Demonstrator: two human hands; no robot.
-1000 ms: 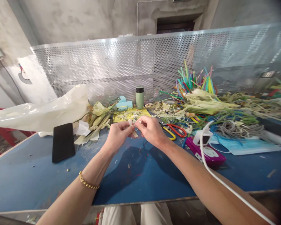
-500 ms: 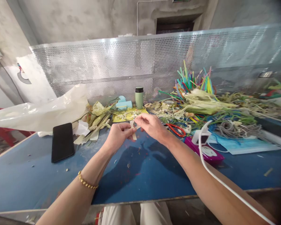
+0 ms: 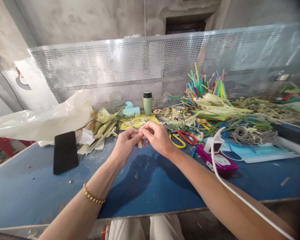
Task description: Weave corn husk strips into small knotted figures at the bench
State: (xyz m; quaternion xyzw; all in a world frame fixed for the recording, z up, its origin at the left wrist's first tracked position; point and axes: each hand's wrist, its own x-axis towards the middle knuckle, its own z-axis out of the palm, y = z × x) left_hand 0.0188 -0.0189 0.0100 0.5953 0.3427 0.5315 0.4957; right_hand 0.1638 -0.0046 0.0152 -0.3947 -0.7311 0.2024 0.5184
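Observation:
Over the middle of the blue table, my left hand [image 3: 125,144] and my right hand [image 3: 158,138] meet with their fingertips together. Between them is a pale strip [image 3: 140,144] that looks like dried corn husk; its short end hangs below the fingers, while the rest is hidden. Both hands are closed in a pinch on it. Just right of my right hand lie scissors [image 3: 187,137] with one red and one yellow handle loop. Behind the fingers, a yellow sheet [image 3: 152,118] carries pale scraps.
A black phone [image 3: 65,152] lies left, near husks [image 3: 102,130] and a plastic bag [image 3: 45,121]. A green bottle [image 3: 147,105] stands behind. To the right are a purple power strip [image 3: 221,163] with a white cable [image 3: 230,190], coloured pipe cleaners [image 3: 207,86] and a blue mask [image 3: 262,153].
My hands have drawn closer together, and the fingers now cover more of the pale strip. My right hand has shifted slightly left, so the scissors' yellow loop shows.

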